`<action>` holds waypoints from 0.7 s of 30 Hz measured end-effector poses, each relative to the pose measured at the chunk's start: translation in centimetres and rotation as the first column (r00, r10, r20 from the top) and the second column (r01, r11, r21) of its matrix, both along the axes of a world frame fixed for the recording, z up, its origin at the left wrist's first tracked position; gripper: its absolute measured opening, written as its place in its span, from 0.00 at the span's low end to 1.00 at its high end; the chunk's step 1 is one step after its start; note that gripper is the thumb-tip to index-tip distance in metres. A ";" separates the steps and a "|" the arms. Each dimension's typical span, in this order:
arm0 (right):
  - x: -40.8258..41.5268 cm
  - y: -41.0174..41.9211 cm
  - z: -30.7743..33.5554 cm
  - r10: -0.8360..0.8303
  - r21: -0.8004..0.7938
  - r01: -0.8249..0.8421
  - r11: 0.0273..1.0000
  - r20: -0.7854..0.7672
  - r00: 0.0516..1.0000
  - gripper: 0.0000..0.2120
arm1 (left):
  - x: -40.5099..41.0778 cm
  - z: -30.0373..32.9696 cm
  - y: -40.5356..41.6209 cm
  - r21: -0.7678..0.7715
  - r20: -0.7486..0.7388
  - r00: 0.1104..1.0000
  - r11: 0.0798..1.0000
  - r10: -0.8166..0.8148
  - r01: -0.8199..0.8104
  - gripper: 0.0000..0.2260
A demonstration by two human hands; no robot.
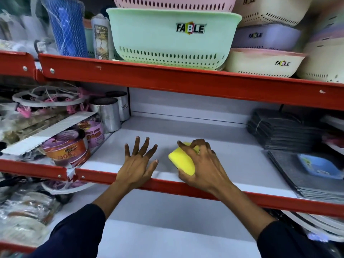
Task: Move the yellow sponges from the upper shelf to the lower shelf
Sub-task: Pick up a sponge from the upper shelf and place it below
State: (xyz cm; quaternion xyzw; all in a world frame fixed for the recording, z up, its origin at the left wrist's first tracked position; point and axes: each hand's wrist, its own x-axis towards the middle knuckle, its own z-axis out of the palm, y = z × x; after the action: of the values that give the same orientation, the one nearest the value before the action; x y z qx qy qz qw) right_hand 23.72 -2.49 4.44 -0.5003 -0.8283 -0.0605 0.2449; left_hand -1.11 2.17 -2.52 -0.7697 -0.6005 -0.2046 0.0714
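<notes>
The white shelf board (186,131) with the red front lip (167,185) is taken as the reference. To the left of its bare middle, steel cylindrical tins (108,114) are stood near the back, and packaged scrubbers (68,149) with orange and purple labels are stacked toward the front edge. To the right, a pile of dark grey folded cloths (283,131) is set near the back, with flat grey mats (301,175) in front of it. Above the board, on the next red-lipped level, a mint-green perforated basket (171,38) marked FABLE is placed, flanked on its right by cream and lilac baskets (264,60) and on its left by a blue netted roll (67,27). The middle of the board is left unobstructed. Below the red lip, another white shelf surface (176,229) is visible.

The yellow sponge (183,161) is located over the front part of the reference board, just behind the red lip. It is seen as a bright, plain yellow block with rounded corners, tilted, and partly covered by fingers. It is gripped by the right hand (202,164), whose fingers are curled over its top and far end. Contact with the board cannot be determined.

The left hand (137,162) is held just left of the sponge, palm down, fingers spread wide, with nothing held.
</notes>
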 end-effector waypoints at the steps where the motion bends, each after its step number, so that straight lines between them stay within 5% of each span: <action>1: 0.0 -0.9 -0.2 0.011 0.019 -0.010 1.000 -0.048 0.999 0.39 | 0.0 0.0 0.0 -0.003 0.011 1.000 1.000 0.003 -0.003 0.31; 5: -0.2 -4.4 -2.0 0.048 0.058 -0.043 0.997 -0.096 0.994 0.39 | 0.0 -0.1 0.0 -0.006 0.021 1.000 1.000 0.004 -0.004 0.29; 14: -0.6 -6.9 -12.1 0.181 -0.016 -0.180 0.983 0.070 0.981 0.34 | 0.0 -0.3 -0.1 -0.008 0.068 0.998 1.000 0.005 -0.004 0.25; 21: -2.6 -5.2 -22.8 -0.054 -0.417 0.051 0.907 0.004 0.999 0.33 | -0.1 -0.5 0.0 -0.021 0.107 0.994 1.000 0.020 -0.018 0.27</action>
State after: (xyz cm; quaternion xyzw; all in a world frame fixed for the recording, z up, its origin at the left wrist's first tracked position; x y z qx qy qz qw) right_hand 21.09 -7.71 -18.32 -0.5635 -0.8073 0.1133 0.1339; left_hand -1.18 2.21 -3.00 -0.7524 -0.6129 -0.2388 0.0334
